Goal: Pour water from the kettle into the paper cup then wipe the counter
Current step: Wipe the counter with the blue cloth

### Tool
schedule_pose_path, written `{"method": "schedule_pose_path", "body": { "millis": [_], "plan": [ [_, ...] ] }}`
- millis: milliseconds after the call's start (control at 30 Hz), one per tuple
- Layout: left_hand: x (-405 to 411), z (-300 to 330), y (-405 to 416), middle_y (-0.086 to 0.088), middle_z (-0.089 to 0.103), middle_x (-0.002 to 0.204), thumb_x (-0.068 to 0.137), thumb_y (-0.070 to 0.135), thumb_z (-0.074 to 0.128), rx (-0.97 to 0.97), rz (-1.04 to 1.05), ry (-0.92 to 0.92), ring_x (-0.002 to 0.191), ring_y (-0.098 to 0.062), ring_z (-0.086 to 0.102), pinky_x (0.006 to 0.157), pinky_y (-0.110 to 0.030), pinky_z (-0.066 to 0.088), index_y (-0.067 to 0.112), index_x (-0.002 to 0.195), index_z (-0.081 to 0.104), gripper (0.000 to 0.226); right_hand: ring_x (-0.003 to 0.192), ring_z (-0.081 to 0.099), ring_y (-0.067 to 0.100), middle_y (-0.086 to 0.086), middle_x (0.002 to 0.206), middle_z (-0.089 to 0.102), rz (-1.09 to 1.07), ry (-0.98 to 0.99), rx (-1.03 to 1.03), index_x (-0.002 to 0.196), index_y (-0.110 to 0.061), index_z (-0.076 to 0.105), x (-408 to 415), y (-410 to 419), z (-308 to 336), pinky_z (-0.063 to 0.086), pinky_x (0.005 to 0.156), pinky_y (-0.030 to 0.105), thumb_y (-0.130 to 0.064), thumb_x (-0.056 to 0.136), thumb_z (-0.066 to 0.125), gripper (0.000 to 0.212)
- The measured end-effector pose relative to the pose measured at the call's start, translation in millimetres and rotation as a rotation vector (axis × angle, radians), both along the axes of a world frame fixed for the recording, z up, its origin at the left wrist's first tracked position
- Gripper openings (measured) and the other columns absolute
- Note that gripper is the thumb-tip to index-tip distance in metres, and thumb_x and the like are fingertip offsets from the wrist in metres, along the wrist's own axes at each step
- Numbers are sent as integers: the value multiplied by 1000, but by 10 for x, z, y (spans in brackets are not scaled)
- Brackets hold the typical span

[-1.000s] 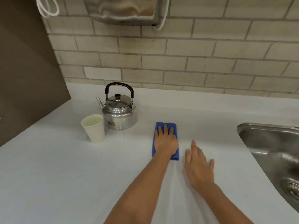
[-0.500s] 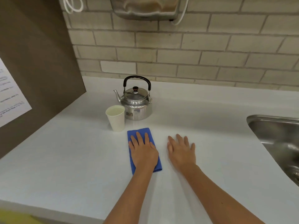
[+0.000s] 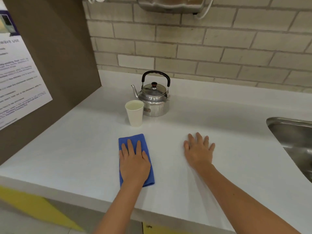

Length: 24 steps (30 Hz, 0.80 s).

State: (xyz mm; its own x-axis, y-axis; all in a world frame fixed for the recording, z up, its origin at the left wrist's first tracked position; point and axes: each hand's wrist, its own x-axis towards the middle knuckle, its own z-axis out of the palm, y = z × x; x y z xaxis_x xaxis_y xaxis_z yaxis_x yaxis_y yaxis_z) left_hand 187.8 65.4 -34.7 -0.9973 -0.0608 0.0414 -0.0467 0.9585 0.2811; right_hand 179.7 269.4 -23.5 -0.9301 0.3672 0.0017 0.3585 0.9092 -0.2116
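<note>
Head view: left hand (image 3: 134, 163) pressed flat, fingers spread, on folded blue cloth (image 3: 135, 141); right hand (image 3: 198, 152) flat, holding nothing, on white counter (image 3: 84, 149).

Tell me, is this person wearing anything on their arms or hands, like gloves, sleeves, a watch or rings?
Nothing shows. Both forearms are bare as far up as the picture reaches, so no sleeves or cuffs are visible. The left hand and the right hand have no gloves, and I see no watch, bracelet or ring on either wrist or on the fingers.
</note>
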Motion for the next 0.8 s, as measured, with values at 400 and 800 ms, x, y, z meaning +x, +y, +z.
{"method": "schedule_pose_path", "body": {
  "millis": [400, 800],
  "plan": [
    [-8, 51, 477, -10, 1, 159, 97, 37, 16, 25, -131, -23, 146, -30, -1, 119, -42, -1, 22, 148, 7, 54, 142, 8, 27, 1, 155, 18, 70, 22, 9, 142, -25, 23, -69, -23, -50, 10, 114, 53, -39, 96, 20, 48],
    [-1066, 127, -977, -16, 3, 158, 97, 34, 18, -49, 143, -58, 144, -38, 3, 118, -48, 2, 21, 148, 9, 53, 142, 9, 28, 1, 154, 20, 117, 32, -26, 141, -26, 27, -387, -409, -77, 9, 114, 54, -39, 95, 19, 48]
  ]
}}
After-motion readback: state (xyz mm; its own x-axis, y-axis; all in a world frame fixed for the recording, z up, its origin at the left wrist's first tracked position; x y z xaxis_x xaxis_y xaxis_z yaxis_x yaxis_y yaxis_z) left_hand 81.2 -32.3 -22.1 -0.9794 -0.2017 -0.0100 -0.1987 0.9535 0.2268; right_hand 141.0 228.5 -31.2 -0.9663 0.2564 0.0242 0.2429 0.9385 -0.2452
